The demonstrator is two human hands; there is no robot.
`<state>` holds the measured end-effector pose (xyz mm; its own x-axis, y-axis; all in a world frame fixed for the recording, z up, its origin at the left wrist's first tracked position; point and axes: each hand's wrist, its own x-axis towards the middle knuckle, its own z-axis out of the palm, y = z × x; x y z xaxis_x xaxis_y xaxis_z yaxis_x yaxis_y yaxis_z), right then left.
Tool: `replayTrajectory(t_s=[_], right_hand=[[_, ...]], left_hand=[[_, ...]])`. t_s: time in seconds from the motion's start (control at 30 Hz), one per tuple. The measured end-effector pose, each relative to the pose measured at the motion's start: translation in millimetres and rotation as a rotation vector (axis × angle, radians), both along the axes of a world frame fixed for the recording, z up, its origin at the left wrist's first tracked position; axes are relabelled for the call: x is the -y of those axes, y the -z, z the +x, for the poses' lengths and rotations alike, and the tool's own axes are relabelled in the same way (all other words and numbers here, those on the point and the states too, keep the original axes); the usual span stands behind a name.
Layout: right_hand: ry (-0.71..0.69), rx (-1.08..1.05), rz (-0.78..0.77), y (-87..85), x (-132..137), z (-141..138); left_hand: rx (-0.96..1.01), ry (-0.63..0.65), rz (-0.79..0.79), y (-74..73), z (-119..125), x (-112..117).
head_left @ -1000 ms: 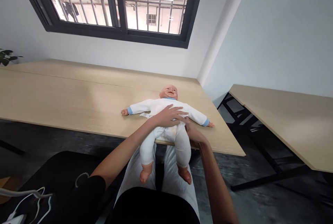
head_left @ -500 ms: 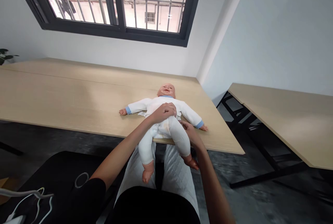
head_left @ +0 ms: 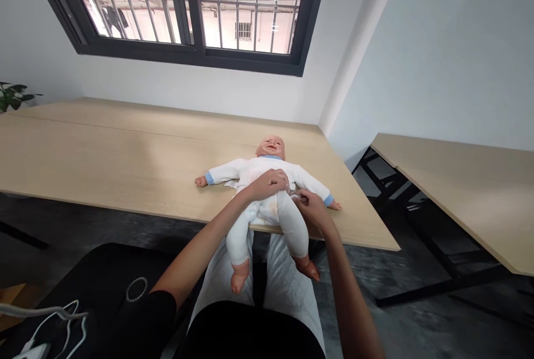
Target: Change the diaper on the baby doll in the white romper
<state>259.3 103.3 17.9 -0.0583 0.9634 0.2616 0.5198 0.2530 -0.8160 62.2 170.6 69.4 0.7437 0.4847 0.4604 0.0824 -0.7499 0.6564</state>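
A baby doll [head_left: 270, 147] in a white onesie [head_left: 261, 170] with blue cuffs lies on its back on a light wood table [head_left: 108, 164]. Its arms spread sideways, and its legs hang past the table's front edge over my white trousers [head_left: 283, 286]. My left hand [head_left: 267, 185] rests on the doll's chest, fingers curled into the cloth. My right hand [head_left: 312, 208] is at the doll's side, its fingertips pinching the onesie's front edge. The doll's middle is partly hidden by my hands.
A second wooden table [head_left: 467, 197] with a black metal frame stands to the right, across a gap. A barred window [head_left: 187, 8] is set in the wall behind. White cables [head_left: 54, 320] lie on a black surface at lower left, with a potted plant [head_left: 12, 96] at far left.
My left hand has curled in from lying spread on the doll's chest. My right hand has moved up from beside the doll's hip to the onesie's edge.
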Motion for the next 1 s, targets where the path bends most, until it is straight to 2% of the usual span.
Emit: replayTrajectory(t_s=[0.1,0.23,0.37,0.53,0.63,0.73,0.9,1.0], right_hand=[[0.014,-0.07,-0.002,2.7,10.3,17.1],[-0.113,0.1,0.093,3.2,16.0,23.0],[-0.257,0.285,0.179,-11.4,17.0,12.0],[-0.386,0.394,0.213,-27.7,21.5,-0.8],[-0.47,0.329,0.202,-25.4,22.9,-5.1],[-0.492,0.264,0.185,-18.7,20.9,-6.6],[-0.507,0.367,0.209,-11.5,13.6,-5.0],[-0.528,0.342,0.228,-10.4,13.2,-2.9]], left_hand=[[-0.017,0.005,0.013,-0.3,1.6,1.6],[-0.049,0.009,0.017,-1.8,3.2,2.9],[-0.043,0.018,0.002,-2.6,3.4,3.1],[-0.02,-0.002,-0.04,-4.3,2.3,5.2],[-0.003,0.003,-0.032,-4.9,2.3,5.5],[-0.004,0.025,-0.015,-4.4,2.8,4.7],[-0.006,0.009,-0.024,-1.4,3.1,3.0],[0.022,0.018,-0.028,-0.3,2.9,2.9]])
